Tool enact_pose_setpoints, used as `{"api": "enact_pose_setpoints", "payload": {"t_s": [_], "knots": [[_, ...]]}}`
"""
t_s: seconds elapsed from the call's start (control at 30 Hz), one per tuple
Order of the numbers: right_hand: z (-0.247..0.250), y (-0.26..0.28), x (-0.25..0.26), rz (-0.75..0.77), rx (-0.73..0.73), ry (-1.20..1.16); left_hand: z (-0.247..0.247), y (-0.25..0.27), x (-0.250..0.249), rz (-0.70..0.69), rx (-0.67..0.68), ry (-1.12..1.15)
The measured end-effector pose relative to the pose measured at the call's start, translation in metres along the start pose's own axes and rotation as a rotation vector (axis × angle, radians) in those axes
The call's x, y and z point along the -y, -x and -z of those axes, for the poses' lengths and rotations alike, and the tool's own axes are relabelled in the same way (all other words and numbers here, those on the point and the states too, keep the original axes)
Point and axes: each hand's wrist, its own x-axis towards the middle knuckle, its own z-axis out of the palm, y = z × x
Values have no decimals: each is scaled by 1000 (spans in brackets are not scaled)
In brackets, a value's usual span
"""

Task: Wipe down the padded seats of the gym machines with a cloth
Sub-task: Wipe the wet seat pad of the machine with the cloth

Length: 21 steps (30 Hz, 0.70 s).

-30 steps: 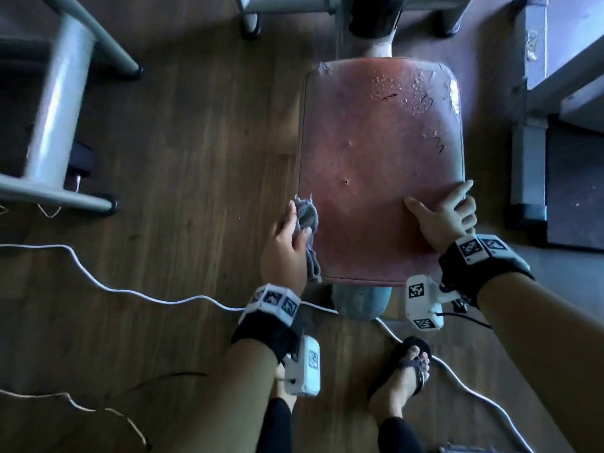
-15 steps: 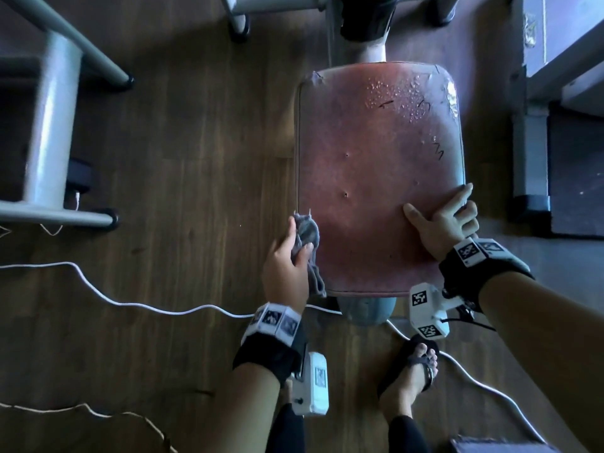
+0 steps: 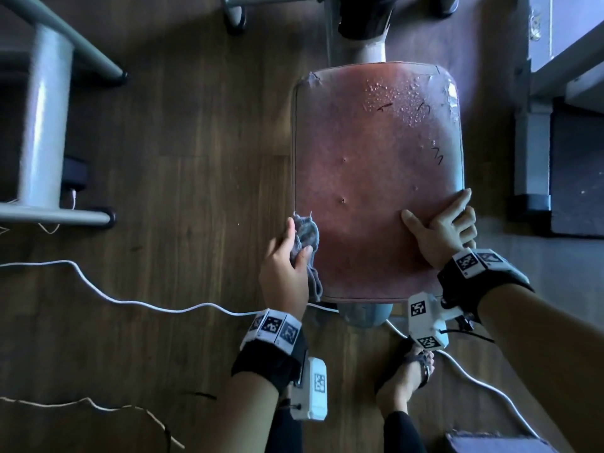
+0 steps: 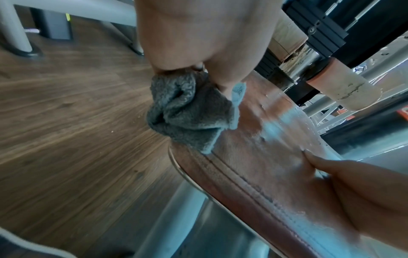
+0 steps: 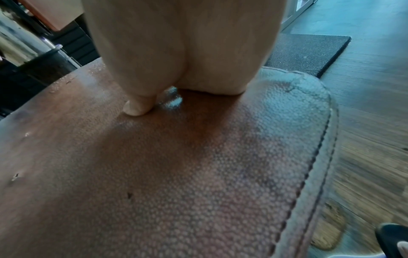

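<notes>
A reddish-brown padded seat (image 3: 376, 178) on a grey post fills the middle of the head view. Water droplets and scuffs mark its far end. My left hand (image 3: 287, 256) grips a bunched grey cloth (image 3: 305, 237) against the seat's near-left edge. The left wrist view shows the cloth (image 4: 189, 111) pinched between thumb and fingers, touching the seat's edge seam (image 4: 238, 167). My right hand (image 3: 441, 227) lies on the seat's near-right edge, thumb on top and fingers wrapped over the side. In the right wrist view the thumb (image 5: 138, 106) presses the textured pad (image 5: 176, 174).
Wooden floor surrounds the seat. A grey machine frame (image 3: 45, 125) stands at the left, another machine base (image 3: 539, 142) and a dark mat (image 3: 575, 171) at the right. A white cable (image 3: 130, 302) runs across the floor. My sandalled foot (image 3: 408, 377) is below the seat.
The view has shifted slightly, so the seat sits lower in the frame. Both hands keep their hold at the seat's near edge; the cloth stays at the left edge.
</notes>
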Motion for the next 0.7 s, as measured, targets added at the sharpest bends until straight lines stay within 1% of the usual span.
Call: {"api": "enact_pose_setpoints", "payload": {"t_s": [0.1,0.17,0.27,0.33,0.43,0.53,0.6,0.7], "knots": [[1,-1,-1,2,14,-5,-2,-14,-2,26,19,43],[1,-2,0,1,12,-12,-7,-42,-8,40,39,94],[1,-2,0,-2,12,-6,-14,-90,-29,68,87,110],[1,-2,0,-4,18,-8,-15,-105,-39,50,85,92],[1,-2,0,-2,18,-4,-11,-88,-39,27,76,84],[2,-2,0,-4,28,-4,-7,-64,-27,-11,51,11],[2,-3,0,-5,36,-3,-9,-70,-23,-2,54,22],[2,-4,-1,-3,35,-5,-10,-94,-29,39,84,83]]}}
